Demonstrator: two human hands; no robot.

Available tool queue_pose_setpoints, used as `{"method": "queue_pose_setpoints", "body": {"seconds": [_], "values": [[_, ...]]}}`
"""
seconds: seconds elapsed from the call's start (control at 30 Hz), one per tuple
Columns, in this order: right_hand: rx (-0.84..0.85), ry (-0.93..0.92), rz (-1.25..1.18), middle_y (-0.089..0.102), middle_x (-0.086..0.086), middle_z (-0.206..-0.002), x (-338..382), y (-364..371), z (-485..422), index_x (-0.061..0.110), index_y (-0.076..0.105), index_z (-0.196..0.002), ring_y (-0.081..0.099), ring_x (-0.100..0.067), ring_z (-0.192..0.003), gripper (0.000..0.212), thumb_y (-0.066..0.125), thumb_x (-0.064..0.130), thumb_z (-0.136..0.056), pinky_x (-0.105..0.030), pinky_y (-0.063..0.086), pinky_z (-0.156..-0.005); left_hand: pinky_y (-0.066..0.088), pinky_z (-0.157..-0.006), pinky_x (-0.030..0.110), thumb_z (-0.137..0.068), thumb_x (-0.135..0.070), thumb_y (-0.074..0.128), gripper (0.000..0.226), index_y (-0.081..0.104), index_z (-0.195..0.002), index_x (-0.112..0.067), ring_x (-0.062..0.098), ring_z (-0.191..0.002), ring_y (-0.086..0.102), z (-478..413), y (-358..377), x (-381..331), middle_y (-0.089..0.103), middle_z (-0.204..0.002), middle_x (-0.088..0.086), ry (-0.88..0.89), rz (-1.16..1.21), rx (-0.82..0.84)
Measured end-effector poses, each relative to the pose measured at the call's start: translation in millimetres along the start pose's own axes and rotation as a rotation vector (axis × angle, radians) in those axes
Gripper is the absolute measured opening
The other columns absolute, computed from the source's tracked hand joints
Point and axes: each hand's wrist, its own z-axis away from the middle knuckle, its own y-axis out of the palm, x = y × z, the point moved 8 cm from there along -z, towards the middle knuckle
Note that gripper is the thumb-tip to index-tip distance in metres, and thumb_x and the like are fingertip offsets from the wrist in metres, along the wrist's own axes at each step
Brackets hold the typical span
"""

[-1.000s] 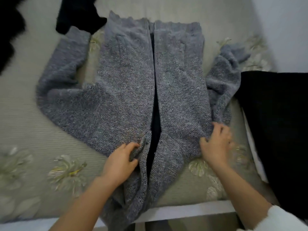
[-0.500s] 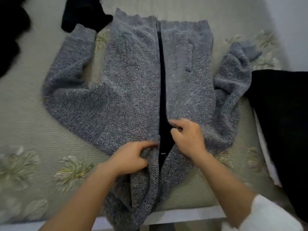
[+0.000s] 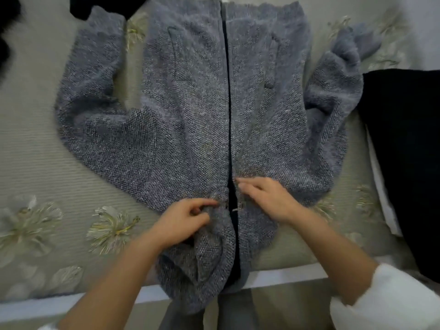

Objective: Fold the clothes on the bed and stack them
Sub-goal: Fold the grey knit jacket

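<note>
Plainly soft, thick knitwear: grey cardigan (image 3: 190, 115) spread flat across the bed (image 3: 35, 151), front opening running near to far down the middle, sleeves angled out left and right, near end draped over the bed's near edge. Left hand (image 3: 183, 220) pinching the left front edge beside the opening. Right hand (image 3: 269, 198) laid on the right front edge just across the gap, fingers (image 3: 247, 182) nearly straight, pressing rather than gripping as far as blur allows. Likely light but floppy and stretchy, prone to sagging out of square; best taken by the front bands or at shoulder and hem, then smoothed flat before each fold. Black garment (image 3: 404, 163) lying right, more dark clothing (image 3: 100, 5) far left.
</note>
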Motion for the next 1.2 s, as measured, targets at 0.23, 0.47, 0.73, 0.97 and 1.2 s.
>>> {"method": "queue_pose_setpoints", "body": {"seconds": [0.23,0.47,0.73,0.97,1.2], "values": [[-0.394,-0.158,0.341,0.056,-0.001,-0.102,-17.0,8.5,90.0,0.014,0.054,-0.110,0.054,-0.018,-0.086,0.050,0.064,-0.006,-0.066,-0.044,0.053,-0.073,0.051,-0.081,0.032,-0.078,0.002,0.062,0.039,0.062,-0.088,-0.035,0.015,-0.091,0.063,63.7,-30.5,60.5,0.066,-0.095,-0.008,-0.186,-0.015,-0.284],[-0.083,-0.358,0.739,0.055,-0.008,-0.138,-7.8,70.9,98.2,0.023,0.067,-0.119,0.049,-0.028,-0.131,0.061,0.080,0.012,-0.060,-0.050,0.031,-0.103,0.047,-0.075,0.022,-0.071,-0.029,0.076,0.044,0.060,-0.113,-0.025,0.008,-0.088,0.057,79.1,42.1,40.2,0.062,-0.100,-0.009,-0.102,-0.402,0.476],[0.037,0.126,-0.564,0.065,0.008,-0.054,-6.5,-29.9,56.1,0.021,0.073,-0.053,0.059,0.002,-0.051,0.020,0.060,0.023,-0.068,-0.011,0.043,-0.051,0.053,-0.071,0.015,-0.087,-0.047,0.059,0.028,0.077,-0.072,-0.032,0.000,-0.075,0.067,88.4,34.7,-47.9,0.072,-0.076,-0.016,-0.144,0.314,0.957],[-0.764,0.312,-0.307,0.060,0.002,-0.108,-48.9,-94.4,37.7,0.019,0.054,-0.122,0.057,-0.007,-0.090,0.042,0.060,0.043,-0.088,-0.026,0.045,-0.081,0.047,-0.078,0.029,-0.096,-0.040,0.042,0.034,0.071,-0.096,-0.022,0.017,-0.092,0.064,1.8,-88.8,-43.3,0.072,-0.100,0.002,-0.020,0.748,-0.401],[-0.343,0.127,0.432,0.016,-0.005,-0.152,-30.6,-12.2,29.5,0.027,0.030,-0.145,0.019,-0.026,-0.138,0.078,0.071,0.034,-0.079,-0.052,0.027,-0.109,0.045,-0.090,0.028,-0.081,-0.038,0.071,0.086,0.018,-0.149,-0.036,0.014,-0.107,0.059,2.1,-21.4,-11.4,0.059,-0.121,-0.008,-0.014,-0.321,-0.153]]}}
